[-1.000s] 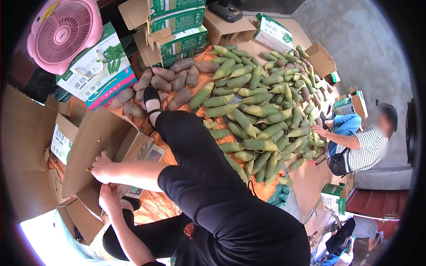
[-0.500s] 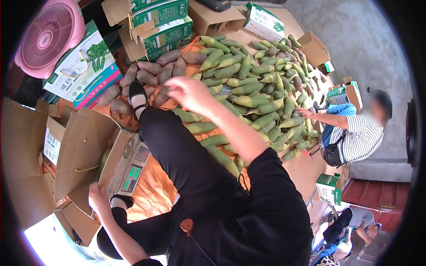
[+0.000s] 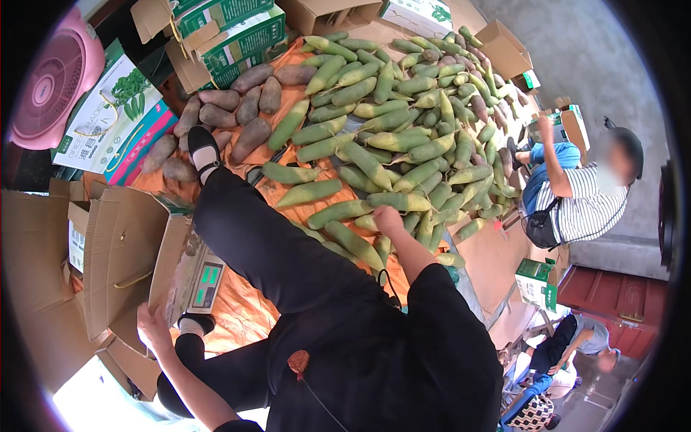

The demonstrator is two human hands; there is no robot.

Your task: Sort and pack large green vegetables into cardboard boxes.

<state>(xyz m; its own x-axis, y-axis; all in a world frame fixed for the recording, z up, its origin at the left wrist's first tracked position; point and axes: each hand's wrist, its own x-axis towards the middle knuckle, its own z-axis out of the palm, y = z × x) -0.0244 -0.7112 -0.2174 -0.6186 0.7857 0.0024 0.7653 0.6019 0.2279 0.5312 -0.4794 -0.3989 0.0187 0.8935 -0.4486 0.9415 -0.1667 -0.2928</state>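
My right hand (image 3: 389, 219) reaches forward past my knee into a big pile of long green vegetables (image 3: 389, 122) and curls down over one at the pile's near edge. At the lower left, my left hand (image 3: 153, 327) grips the bottom corner of an open brown cardboard box (image 3: 119, 252). Beside that hand, a weighing scale (image 3: 198, 277) with green displays sits on the orange sheet (image 3: 245, 320). My legs in black trousers (image 3: 281, 252) stretch between the box and the pile.
Brown tubers (image 3: 237, 108) lie at the pile's left end. Green-and-white printed cartons (image 3: 237, 29) and a pink fan (image 3: 54, 79) stand at the far left. A person in a striped shirt (image 3: 583, 205) sits at the right by open boxes (image 3: 504, 47). Other people sit at the lower right.
My right hand left the cardboard box, swung out over the pile, and now comes down on a green vegetable at its near edge. My left hand stays at the box.
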